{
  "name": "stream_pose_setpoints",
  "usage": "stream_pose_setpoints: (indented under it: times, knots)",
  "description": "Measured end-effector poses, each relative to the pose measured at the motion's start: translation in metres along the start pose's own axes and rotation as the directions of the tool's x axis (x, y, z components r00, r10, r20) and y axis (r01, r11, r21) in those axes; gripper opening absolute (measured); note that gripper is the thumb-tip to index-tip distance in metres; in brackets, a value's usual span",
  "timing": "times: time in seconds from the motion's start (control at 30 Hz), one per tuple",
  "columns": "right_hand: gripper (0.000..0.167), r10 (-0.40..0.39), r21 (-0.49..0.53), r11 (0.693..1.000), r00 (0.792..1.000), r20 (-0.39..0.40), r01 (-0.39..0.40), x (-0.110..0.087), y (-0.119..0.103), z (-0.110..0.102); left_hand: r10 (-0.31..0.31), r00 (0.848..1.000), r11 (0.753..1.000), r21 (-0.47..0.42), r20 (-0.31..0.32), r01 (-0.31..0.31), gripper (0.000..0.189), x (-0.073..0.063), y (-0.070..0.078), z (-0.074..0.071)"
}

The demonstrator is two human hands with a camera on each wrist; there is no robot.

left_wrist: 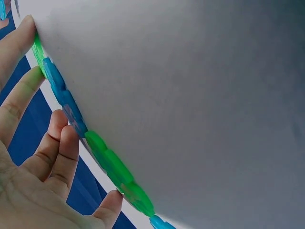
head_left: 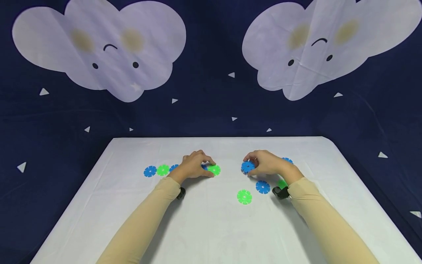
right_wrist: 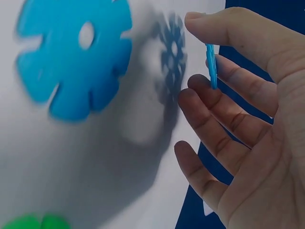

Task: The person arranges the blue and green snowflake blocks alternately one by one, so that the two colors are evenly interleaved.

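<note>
Row [head_left: 163, 171]: notched discs with centre holes, flat, blue and green alternating; middle partly hidden.
Green disc [head_left: 215, 169]: row's right end, flat, pinched at its edges.
Blue disc [head_left: 245, 168]: right of the row, pinched, raised, tilted.
Loose blues [head_left: 260, 189]: two; one flat, one partly hidden.
Loose greens [head_left: 242, 199]: two; one flat, one partly hidden.
</note>
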State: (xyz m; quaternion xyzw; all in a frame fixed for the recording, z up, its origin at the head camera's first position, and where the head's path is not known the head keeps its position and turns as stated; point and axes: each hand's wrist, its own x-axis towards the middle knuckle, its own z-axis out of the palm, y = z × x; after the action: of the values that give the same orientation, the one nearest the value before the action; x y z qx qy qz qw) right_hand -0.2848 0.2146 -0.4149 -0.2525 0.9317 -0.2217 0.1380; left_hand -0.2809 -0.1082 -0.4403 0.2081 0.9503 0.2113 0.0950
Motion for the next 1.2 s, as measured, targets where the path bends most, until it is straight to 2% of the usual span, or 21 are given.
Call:
stream_pose_setpoints:
  times: [0.27,0.8,1.0,1.2]
  knots:
    - [0.052,-0.035,0.021,0.999,0.999,-0.001,0.035,0.013,-0.015,0.008,0.011,1.0,1.0,-0.002,-0.009,-0.011,0.042,0.0,0.001,-0.001]
    - [0.052,-0.03,0.024,0.999,1.0,-0.004,0.03,0.033,-0.036,0.025,0.012,1.0,1.0,-0.004,-0.014,-0.012,0.043,0.001,-0.001,0.0]
    - [0.048,-0.004,-0.033,0.999,1.0,-0.012,0.004,0.034,-0.043,0.028,0.004,1.0,1.0,-0.018,-0.003,-0.004,0.043,0.001,0.001,0.0]
    - [0.047,0.002,-0.093,0.996,0.999,-0.034,-0.005,0.035,-0.05,0.029,0.002,1.0,1.0,0.007,-0.008,-0.002,0.043,0.002,0.002,0.0]
